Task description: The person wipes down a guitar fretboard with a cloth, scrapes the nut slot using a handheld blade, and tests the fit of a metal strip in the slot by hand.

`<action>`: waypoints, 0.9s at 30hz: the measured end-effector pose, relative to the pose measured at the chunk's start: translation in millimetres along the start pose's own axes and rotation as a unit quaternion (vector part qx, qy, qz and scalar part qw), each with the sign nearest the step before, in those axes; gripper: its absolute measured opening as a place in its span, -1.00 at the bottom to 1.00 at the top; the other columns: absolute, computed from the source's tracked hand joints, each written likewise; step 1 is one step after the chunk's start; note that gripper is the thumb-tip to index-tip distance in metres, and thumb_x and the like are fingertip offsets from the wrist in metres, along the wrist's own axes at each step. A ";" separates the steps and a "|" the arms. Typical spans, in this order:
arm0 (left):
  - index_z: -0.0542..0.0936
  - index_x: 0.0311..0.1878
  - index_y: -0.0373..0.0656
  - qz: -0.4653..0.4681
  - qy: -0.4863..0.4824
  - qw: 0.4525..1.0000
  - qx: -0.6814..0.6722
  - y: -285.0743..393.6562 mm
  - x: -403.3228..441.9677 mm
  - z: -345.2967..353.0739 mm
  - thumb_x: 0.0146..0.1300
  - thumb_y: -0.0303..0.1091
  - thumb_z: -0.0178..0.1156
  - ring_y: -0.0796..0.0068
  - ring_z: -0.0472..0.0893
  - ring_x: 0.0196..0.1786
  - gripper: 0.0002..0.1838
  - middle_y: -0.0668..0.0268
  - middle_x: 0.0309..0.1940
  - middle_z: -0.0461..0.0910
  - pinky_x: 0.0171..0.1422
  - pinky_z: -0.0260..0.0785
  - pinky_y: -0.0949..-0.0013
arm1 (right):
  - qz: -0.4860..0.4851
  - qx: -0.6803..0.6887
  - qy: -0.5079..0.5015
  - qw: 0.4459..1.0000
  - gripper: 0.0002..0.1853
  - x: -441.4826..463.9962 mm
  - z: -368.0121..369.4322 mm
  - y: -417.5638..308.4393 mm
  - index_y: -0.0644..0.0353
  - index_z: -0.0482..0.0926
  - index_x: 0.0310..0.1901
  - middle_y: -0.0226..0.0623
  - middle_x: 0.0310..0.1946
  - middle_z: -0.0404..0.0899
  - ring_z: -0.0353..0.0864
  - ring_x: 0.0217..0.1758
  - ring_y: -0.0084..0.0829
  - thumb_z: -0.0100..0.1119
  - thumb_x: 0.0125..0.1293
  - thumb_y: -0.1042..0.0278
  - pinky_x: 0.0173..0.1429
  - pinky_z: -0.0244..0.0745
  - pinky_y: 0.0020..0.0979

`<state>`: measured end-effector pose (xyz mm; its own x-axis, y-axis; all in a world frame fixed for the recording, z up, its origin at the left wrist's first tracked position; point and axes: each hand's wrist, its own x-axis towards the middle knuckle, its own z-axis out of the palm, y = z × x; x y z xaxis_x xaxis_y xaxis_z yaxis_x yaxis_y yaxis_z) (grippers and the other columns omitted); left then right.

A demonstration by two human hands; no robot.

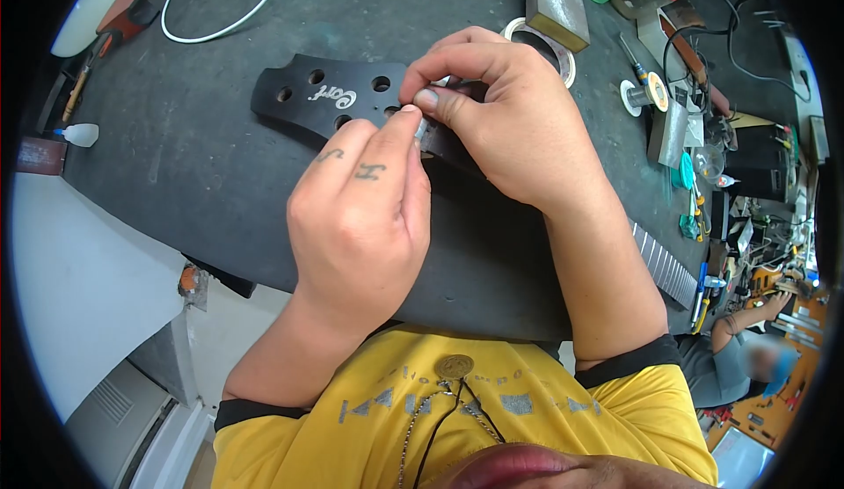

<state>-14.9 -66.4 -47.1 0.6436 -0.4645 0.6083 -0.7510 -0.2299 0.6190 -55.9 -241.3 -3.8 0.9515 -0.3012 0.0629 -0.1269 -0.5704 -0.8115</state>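
A black guitar headstock (303, 89) with white lettering and several round holes lies on the dark work table (220, 199). Over its neck end, my left hand (360, 194) has its fingers pressed together, the tips at a small pale piece beside the nut area. My right hand (505, 115) pinches at the same spot from the other side, thumb and forefinger touching; what lies between them is too small to tell. The neck runs under my right hand. A fretted fingerboard (664, 265) shows beyond my right forearm.
A metal block (556, 5) and a tape roll (563, 62) stand behind my right hand. A white cable loop (220, 27) lies at the back left, a small bottle (82, 135) at the left edge. Another person (730, 357) is at the far right.
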 end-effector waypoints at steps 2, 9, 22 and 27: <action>0.83 0.13 -0.38 -0.003 -0.004 1.000 0.003 0.9 0.1 -0.8 0.36 -0.76 0.43 0.20 0.65 -0.38 -0.70 0.12 -0.33 0.67 -0.26 0.51 0.23 | 0.003 -0.001 -0.004 1.000 -0.88 0.3 -0.6 -0.8 0.21 0.91 -0.05 -0.12 0.01 0.77 0.82 0.04 -0.10 0.46 0.47 0.48 0.17 0.72 -0.18; 0.83 0.12 -0.39 0.004 -0.005 1.000 0.005 -0.9 -0.2 -0.8 0.35 -0.76 0.43 0.20 0.66 -0.37 -0.70 0.11 -0.33 0.67 -0.26 0.52 0.23 | -0.001 -0.017 -0.005 1.000 -0.88 -0.5 -1.8 -2.0 0.19 0.90 -0.05 -0.12 0.02 0.76 0.81 0.07 -0.07 0.45 0.48 0.45 0.21 0.70 -0.14; 0.83 0.12 -0.42 0.005 -0.009 1.000 0.000 -1.8 0.2 -2.5 0.36 -0.76 0.43 0.23 0.69 -0.37 -0.71 0.11 -0.33 0.71 -0.26 0.54 0.26 | 0.003 0.003 -0.004 1.000 -0.89 -0.5 -0.8 -0.7 0.18 0.90 -0.07 -0.14 0.05 0.75 0.82 0.08 -0.08 0.45 0.48 0.44 0.23 0.71 -0.15; 0.83 0.11 -0.41 -0.005 -0.011 1.000 0.003 1.5 -0.3 -1.6 0.36 -0.76 0.43 0.27 0.66 -0.39 -0.72 0.13 -0.34 0.70 -0.29 0.50 0.28 | 0.007 0.008 -0.007 1.000 -0.89 0.1 -1.2 -0.2 0.18 0.91 -0.08 -0.13 0.10 0.73 0.80 0.11 -0.07 0.46 0.47 0.44 0.26 0.71 -0.15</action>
<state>-16.0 -65.2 -45.7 0.6483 -0.4804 0.5907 -0.7450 -0.2404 0.6222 -56.1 -242.2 -2.9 0.9533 -0.2988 0.0430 -0.1365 -0.5538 -0.8214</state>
